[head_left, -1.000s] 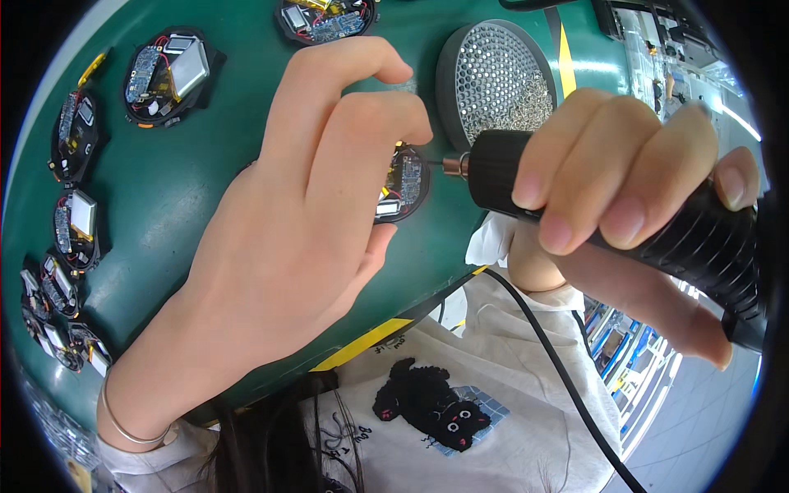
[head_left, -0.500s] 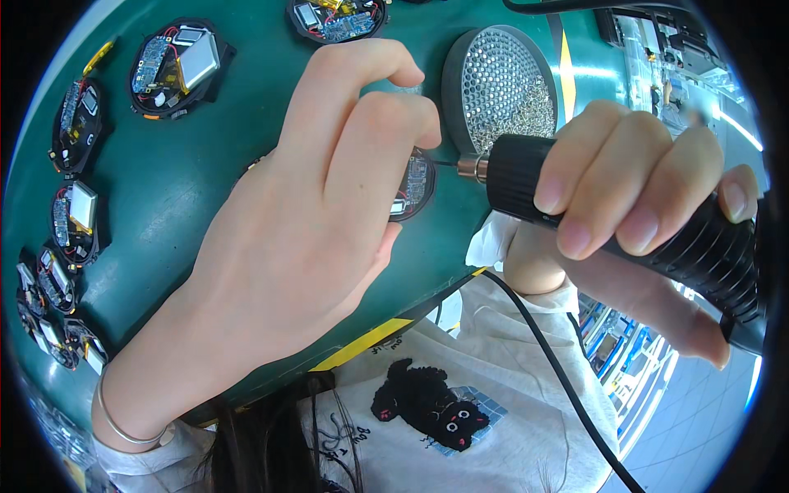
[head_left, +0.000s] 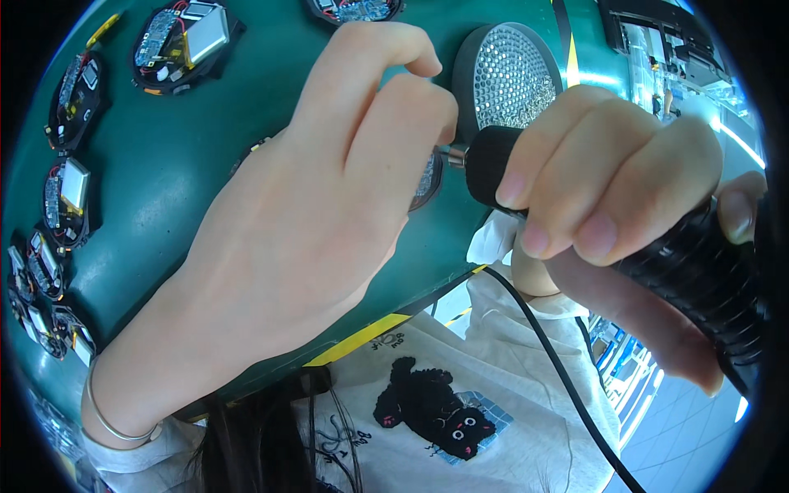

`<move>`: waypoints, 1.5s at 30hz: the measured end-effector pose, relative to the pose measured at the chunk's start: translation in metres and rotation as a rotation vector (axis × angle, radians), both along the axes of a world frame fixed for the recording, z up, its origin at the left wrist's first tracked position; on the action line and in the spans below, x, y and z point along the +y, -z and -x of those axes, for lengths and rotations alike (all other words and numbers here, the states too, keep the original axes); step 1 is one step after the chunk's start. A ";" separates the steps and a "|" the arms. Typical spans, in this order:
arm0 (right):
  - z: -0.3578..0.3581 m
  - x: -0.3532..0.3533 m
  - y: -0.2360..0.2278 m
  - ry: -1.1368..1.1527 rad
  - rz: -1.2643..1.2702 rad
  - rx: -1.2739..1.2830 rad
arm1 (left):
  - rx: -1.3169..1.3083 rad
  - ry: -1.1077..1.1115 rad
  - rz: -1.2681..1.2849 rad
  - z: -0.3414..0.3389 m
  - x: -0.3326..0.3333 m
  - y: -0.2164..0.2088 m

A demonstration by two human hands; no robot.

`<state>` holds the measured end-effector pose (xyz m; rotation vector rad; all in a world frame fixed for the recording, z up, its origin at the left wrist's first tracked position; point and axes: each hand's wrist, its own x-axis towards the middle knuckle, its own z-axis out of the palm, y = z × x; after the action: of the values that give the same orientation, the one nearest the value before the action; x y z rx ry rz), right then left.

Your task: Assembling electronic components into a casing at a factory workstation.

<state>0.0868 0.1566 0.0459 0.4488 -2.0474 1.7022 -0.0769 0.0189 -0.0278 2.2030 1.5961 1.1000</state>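
My left hand (head_left: pixel 316 193) lies over a round black device (head_left: pixel 429 182) with a circuit board, its fingers curled around it. Most of the device and the thumb are hidden beneath the hand. In my right hand (head_left: pixel 612 168) is a black electric screwdriver (head_left: pixel 491 164), fingers wrapped around its body. Its metal nose (head_left: pixel 454 156) points left toward the device's right edge, close to my left fingertips. Where the bit's tip ends is hidden. Just beyond the screwdriver stands a round grey dish (head_left: pixel 465 86) with a dimpled bottom and small screws.
Several similar open devices (head_left: pixel 177 49) with boards, wires and silver cells line the left and far side of the green mat (head_left: pixel 156 177). A black cable (head_left: pixel 534 329) runs along the front right. White tissue (head_left: pixel 493 238) lies near the table edge. Equipment (head_left: pixel 657 41) stands far right.
The screwdriver has moved left, nearer my left hand, and its bit no longer shows. My left hand has shifted slightly right and covers more of the device.
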 end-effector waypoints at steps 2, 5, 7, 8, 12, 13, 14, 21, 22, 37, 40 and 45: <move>0.000 0.001 0.002 -0.002 -0.001 -0.002 | -0.116 0.124 -0.069 -0.011 0.003 -0.028; 0.004 0.000 0.002 -0.023 0.002 0.002 | -0.253 -0.037 0.116 -0.018 -0.006 -0.026; 0.003 0.001 0.003 -0.030 -0.006 -0.009 | -0.252 -0.031 0.115 -0.018 -0.005 -0.025; 0.004 0.002 0.002 -0.035 -0.009 -0.015 | -0.247 -0.027 0.114 -0.018 -0.005 -0.025; 0.004 0.009 0.000 -0.056 -0.036 -0.019 | -0.353 -0.037 0.307 -0.021 -0.012 -0.026; 0.002 0.013 0.000 -0.046 -0.044 -0.018 | -0.372 -0.023 0.324 -0.021 -0.012 -0.028; -0.002 0.019 0.001 -0.031 -0.030 0.025 | -0.389 -0.010 0.341 -0.019 -0.011 -0.030; -0.033 0.075 -0.008 0.185 -0.012 0.108 | 0.073 -0.195 0.177 0.004 -0.009 -0.038; -0.031 0.081 -0.012 0.152 -0.138 0.071 | 0.002 -0.238 0.196 -0.001 -0.010 -0.044; 0.004 0.033 0.004 0.411 0.053 0.304 | 0.474 -0.251 0.221 -0.042 -0.041 -0.042; 0.005 0.051 0.017 0.298 0.093 0.317 | 0.385 -0.204 0.225 -0.036 -0.043 -0.043; -0.032 0.070 -0.007 0.203 -0.050 0.154 | 0.327 -0.154 0.162 -0.034 -0.034 -0.034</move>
<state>0.1186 0.2270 0.0531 0.3618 -1.9560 1.4552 -0.0426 -0.0146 0.0066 2.2690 1.9382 0.6367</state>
